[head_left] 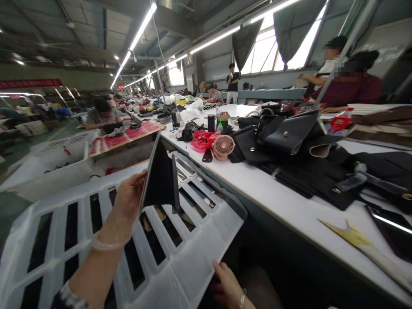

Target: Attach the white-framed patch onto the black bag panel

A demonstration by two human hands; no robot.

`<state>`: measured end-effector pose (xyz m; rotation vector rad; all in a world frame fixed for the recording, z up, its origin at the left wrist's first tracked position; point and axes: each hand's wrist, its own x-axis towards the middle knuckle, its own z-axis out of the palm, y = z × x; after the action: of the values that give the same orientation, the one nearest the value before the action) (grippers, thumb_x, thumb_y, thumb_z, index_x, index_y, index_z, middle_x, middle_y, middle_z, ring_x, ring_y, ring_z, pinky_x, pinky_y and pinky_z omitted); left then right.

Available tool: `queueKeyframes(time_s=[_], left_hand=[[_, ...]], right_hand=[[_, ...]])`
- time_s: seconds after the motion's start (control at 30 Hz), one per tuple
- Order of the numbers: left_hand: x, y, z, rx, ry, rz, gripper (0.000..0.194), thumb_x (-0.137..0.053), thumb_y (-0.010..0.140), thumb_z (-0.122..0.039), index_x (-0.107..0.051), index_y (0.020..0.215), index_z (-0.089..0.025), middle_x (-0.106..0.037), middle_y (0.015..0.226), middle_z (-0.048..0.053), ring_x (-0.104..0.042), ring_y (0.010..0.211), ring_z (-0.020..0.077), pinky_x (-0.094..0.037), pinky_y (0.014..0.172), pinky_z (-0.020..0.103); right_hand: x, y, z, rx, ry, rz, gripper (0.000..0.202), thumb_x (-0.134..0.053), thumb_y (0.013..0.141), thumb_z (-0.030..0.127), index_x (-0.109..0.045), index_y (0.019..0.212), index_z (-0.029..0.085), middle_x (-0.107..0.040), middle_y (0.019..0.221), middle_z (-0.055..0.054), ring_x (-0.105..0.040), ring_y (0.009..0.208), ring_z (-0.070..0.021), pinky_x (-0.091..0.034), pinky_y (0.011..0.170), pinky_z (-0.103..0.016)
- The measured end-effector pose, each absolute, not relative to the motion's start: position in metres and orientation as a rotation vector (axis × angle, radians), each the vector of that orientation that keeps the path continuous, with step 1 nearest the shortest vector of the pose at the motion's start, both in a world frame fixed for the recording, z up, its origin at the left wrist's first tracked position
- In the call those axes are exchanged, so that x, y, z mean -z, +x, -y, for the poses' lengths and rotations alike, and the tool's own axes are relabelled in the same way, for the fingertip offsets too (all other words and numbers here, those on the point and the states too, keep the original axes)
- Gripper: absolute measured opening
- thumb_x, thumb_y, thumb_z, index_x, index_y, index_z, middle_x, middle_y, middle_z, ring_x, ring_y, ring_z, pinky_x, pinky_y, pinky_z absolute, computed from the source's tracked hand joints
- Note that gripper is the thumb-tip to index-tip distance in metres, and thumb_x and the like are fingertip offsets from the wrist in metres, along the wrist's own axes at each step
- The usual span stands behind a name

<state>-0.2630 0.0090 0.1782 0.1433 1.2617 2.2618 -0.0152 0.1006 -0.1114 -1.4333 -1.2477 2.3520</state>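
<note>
A black folded panel piece [162, 178] is raised over a white slatted rack [206, 240]. My left hand [127, 199] grips its left edge, with the fingers mostly behind it. At the rack's right front edge is my right hand [227, 285]; its thumb and fingers are apart, and nothing shows between them. A bracelet circles each wrist. Dark gaps run between the rack's slats, with some items dimly visible beneath.
A long white table [257, 189] on the right bears black bags [289, 133], a pink fan [223, 146], a red plastic bag [203, 140] and a kettle [176, 118]. Several people work farther back. White bins [64, 171] stand at the left.
</note>
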Motion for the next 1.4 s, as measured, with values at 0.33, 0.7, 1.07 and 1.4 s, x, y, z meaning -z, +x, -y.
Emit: queueKeyframes(time_s=[0.33,0.7,1.07,1.4], left_hand=[[-0.110,-0.053,-0.045,-1.800,0.821,-1.738,0.014,-0.063,0.087,-0.035,-0.061,0.086,-0.021,-0.069,0.080,0.001,-0.065,0.072,0.0165,-0.052,0.069,0.027],[-0.090,0.101,-0.103,-1.773,2.244,-1.397,0.035,-0.037,0.098,-0.048,-0.063,0.107,-0.025,-0.072,0.073,-0.002,-0.067,0.081,0.0191,-0.008,0.121,0.047],[-0.064,0.080,-0.096,-1.419,1.685,-1.598,0.033,-0.061,0.089,-0.029,-0.058,0.122,-0.030,-0.069,0.120,0.003,-0.063,0.115,0.0232,-0.050,0.100,0.037],[-0.002,0.081,-0.104,-1.388,0.849,-1.556,0.057,-0.070,0.080,-0.048,-0.056,0.129,-0.023,-0.054,0.142,0.010,-0.042,0.137,0.0327,-0.028,0.116,0.047]], right_hand=[[-0.074,0.107,-0.124,-1.801,-0.886,1.311,0.076,-0.066,0.078,0.065,-0.044,0.139,0.025,-0.053,0.138,-0.015,-0.063,0.108,-0.0284,-0.056,0.081,-0.038],[-0.107,0.244,-0.138,-1.463,-0.972,1.561,0.095,-0.074,0.078,0.045,-0.020,0.153,0.024,-0.049,0.146,-0.014,-0.049,0.131,-0.0315,-0.053,0.097,-0.037],[-0.137,0.346,-0.173,-0.825,-1.296,1.649,0.089,-0.076,0.073,0.051,-0.033,0.147,0.027,-0.054,0.141,-0.012,-0.060,0.117,-0.0290,-0.055,0.091,-0.037],[-0.120,0.329,-0.190,-0.478,-1.183,2.033,0.089,-0.071,0.078,0.036,-0.025,0.152,0.022,-0.048,0.146,-0.013,-0.053,0.127,-0.0297,-0.045,0.107,-0.042]])
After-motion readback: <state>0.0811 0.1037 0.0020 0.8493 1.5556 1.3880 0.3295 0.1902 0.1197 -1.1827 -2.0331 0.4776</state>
